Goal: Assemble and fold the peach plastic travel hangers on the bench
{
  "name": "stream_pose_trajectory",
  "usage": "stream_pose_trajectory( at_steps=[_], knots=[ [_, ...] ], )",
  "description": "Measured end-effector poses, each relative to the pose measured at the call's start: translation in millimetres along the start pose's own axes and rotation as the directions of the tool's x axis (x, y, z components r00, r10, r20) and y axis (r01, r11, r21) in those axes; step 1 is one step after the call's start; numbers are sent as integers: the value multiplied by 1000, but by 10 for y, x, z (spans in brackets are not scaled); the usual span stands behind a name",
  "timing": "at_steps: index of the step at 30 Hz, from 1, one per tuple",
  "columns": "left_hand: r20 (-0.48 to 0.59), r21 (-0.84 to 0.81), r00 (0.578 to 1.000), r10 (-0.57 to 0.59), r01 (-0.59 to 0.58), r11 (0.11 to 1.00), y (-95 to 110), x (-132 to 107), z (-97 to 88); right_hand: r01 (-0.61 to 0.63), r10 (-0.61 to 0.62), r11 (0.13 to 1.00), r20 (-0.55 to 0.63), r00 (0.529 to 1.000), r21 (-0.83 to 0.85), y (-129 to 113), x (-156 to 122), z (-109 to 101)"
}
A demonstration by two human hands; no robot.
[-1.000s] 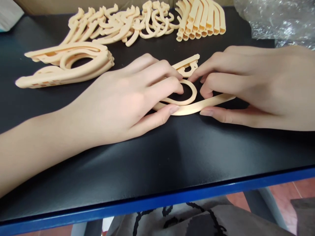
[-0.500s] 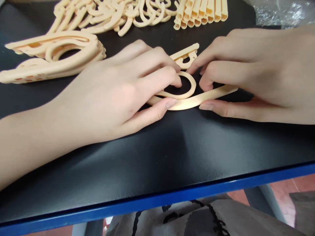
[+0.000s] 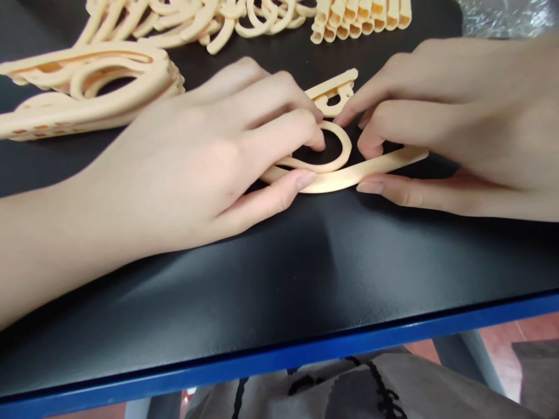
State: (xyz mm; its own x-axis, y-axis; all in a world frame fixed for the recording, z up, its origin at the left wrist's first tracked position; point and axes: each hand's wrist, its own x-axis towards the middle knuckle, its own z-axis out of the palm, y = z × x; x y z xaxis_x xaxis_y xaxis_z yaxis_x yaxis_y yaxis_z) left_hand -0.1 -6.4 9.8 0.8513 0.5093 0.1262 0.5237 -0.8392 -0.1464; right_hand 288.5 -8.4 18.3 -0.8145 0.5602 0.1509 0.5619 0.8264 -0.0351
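A cream plastic hanger piece (image 3: 334,181) with a curved arm and a round loop lies on the black table between my hands. My left hand (image 3: 236,151) covers its left part, thumb along the near edge and fingertips inside the loop. My right hand (image 3: 419,122) pinches the right part of the curved arm between thumb and bent finger, while its index fingertip touches near the top of the loop. Beyond the loop, a straight toothed end (image 3: 334,87) of cream plastic shows between the hands. The part beneath my left palm is hidden.
At the left lies a stack of similar cream hanger pieces (image 3: 109,116). Along the back are a heap of curved cream parts (image 3: 192,23) and a bundle of cream tubes (image 3: 362,20). Clear plastic wrap (image 3: 506,17) lies back right. A blue edge (image 3: 279,358) borders the black table.
The view has shifted slightly, so things sit a little higher in the picture. Both hands keep nearly the same hold on the hanger piece.
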Motion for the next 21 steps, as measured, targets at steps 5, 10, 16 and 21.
stream_pose_trajectory(
  at_steps=[5, 10, 16, 21],
  knots=[
    [-98, -54, 993, 65, -71, 996, -37, -1, 34, 61, -54, 978, 39, 998, -197, -44, 17, 15],
    [-159, -144, 984, 83, -106, 984, -62, 4, 45, 73, -72, 985, 15, 997, -154, -95, 35, -6],
    [-183, -215, 980, 77, -116, 970, -68, 24, 65, 101, -99, 985, 21, 995, -139, -98, 61, -24],
    [-200, -213, 975, 96, -139, 967, -63, 26, 57, 105, -104, 986, 13, 995, -134, -94, 53, -27]
  ],
)
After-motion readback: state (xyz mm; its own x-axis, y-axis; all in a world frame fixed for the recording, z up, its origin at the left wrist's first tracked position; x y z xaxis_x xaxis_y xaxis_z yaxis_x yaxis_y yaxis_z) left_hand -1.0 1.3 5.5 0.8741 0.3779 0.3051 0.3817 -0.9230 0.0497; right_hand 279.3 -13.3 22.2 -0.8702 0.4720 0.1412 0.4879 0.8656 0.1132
